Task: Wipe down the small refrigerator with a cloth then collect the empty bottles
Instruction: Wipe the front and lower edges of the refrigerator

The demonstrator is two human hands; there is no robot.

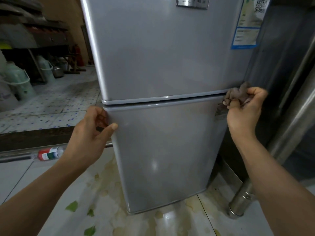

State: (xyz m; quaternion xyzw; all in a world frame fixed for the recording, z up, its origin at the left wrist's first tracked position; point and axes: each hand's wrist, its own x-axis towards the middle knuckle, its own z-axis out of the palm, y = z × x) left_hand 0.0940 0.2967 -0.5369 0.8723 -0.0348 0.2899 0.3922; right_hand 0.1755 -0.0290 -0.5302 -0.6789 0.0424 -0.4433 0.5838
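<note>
I'm looking down at the small silver two-door refrigerator (162, 68), standing upright on the glossy pale tiled floor (51, 222), square in front of me. My right hand (245, 108) is up at the right end of the seam between the upper and lower doors, its grip closed tight around a crumpled grey-brown cloth (236, 95), and the cloth is pressed against the fridge right at that seam. My left hand (94, 126) is on the opposite side, fingers curled round the left edge of the lower door (162, 150) just under the seam, thumb lying flat on the door face. So both grips are holding: the right on the cloth, the left on the door edge.

Down to the left, beyond my left forearm, one clear plastic bottle with a red, white and green label (49, 153) lies on its side on the floor beside a metal threshold rail (15, 157); it is well apart from both hands. A blue-bordered paper sticker (247, 26) sits on the upper door's right side. Green leaf scraps (72, 206) and yellowish stains mark the tiles near the fridge's foot. A steel leg (242, 200) stands at the right.
</note>
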